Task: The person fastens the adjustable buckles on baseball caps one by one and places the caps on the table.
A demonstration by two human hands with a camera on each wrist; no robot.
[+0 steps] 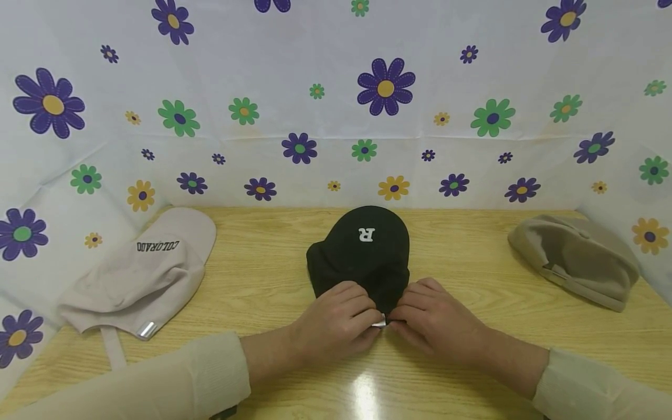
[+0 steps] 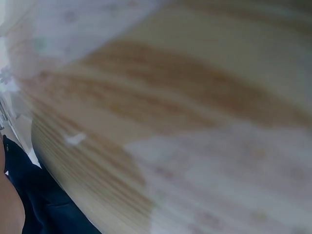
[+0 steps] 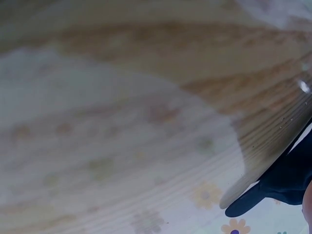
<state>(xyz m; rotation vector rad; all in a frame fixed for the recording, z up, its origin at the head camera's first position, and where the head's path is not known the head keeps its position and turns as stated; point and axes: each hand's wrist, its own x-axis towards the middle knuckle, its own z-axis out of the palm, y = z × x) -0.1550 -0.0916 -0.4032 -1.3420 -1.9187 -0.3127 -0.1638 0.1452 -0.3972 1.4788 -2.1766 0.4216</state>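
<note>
A black baseball cap (image 1: 362, 256) with a white letter R lies at the middle of the table, its strap end toward me. My left hand (image 1: 336, 321) pinches the back of the cap beside a small silver buckle (image 1: 379, 321). From the other side my right hand (image 1: 438, 318) grips the cap's back edge, its fingertips meeting the left ones at the buckle. The strap itself is mostly hidden by the fingers. Both wrist views catch part of the dark cap (image 2: 44, 204) at a lower corner, in the right wrist view with its brim (image 3: 243, 201) showing.
On the left lies a pale pink cap (image 1: 142, 274) lettered COLORADO, with a hanging strap and a metal clasp. A tan flat-style cap (image 1: 574, 259) rests on the right. The wooden table (image 1: 262, 251) ends against a white cloth (image 1: 315, 58) printed with flowers, at the back and sides.
</note>
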